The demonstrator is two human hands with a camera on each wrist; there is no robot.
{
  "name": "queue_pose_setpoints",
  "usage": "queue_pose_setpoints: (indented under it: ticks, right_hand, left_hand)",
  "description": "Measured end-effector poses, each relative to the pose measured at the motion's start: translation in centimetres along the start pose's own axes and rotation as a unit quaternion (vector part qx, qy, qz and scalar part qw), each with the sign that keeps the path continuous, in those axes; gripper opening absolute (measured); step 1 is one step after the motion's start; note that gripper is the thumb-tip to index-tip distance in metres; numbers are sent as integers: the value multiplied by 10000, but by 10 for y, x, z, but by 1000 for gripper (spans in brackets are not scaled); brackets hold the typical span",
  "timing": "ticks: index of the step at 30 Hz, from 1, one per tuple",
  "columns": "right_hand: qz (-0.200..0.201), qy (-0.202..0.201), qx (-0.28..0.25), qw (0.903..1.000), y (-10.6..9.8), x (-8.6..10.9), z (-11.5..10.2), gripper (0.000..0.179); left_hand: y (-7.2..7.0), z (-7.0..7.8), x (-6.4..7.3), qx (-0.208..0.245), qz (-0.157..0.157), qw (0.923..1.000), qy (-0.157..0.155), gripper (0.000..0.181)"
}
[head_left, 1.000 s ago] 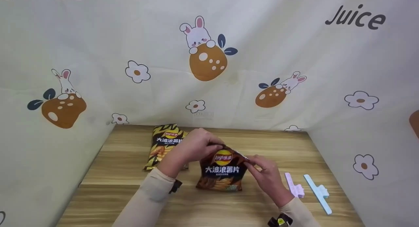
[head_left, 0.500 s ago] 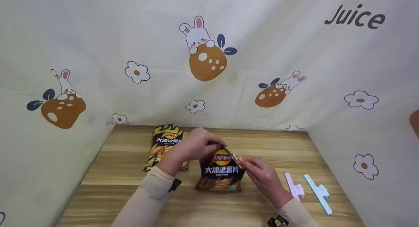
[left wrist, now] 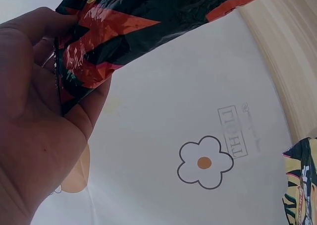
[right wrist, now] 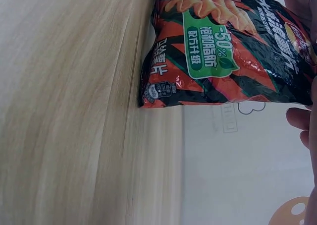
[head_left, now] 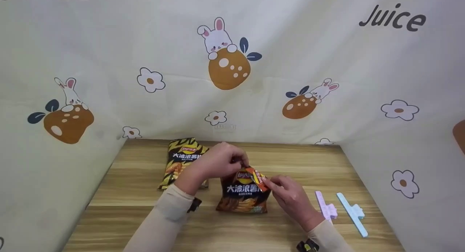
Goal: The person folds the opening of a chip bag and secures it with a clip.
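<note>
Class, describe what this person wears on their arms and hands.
Long cream sleeves reach towards both wrists. The left hand and right hand are gloveless. A small black device sits near each wrist; the right one shows a yellowish patch.

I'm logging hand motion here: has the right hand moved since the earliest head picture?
Yes, slightly left: in the head view, the right hand is now farther from the purple clip and reaches further across the chip bag.
</note>
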State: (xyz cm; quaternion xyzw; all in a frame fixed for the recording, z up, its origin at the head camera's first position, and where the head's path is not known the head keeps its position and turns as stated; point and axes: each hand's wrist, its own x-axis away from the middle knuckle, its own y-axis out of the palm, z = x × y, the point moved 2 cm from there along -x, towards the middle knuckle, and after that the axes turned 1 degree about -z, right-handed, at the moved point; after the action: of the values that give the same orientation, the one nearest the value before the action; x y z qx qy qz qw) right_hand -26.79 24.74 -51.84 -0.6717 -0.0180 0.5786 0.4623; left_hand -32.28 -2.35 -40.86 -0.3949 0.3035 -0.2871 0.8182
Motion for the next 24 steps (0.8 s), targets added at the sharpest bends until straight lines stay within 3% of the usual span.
queue_pose_setpoints:
  ticks: [5,8,17,21,24]
  right_hand:
    - [-54,7,54,10000,0,1,0,45]
    - [-57,-13,60,10000,1,1,0,47]
    - [-106,60,-50,9999,0,3,0,46]
    - [-50,148,-340,9993,-1,2,0,39]
    - [194,360,-908,9950,-1,-1,-1,36]
  left_hand:
    - [0,1,0,107,-40,9999,77,4]
    - [0,1,0,184,-14,9998,65,9]
    - [1,3,-4,-71,-114,9995,-288,5]
    - [2,3,-5,-109,-179,9990,-385,8]
    - [1,4,-6,-243,-166,9991,-318,10]
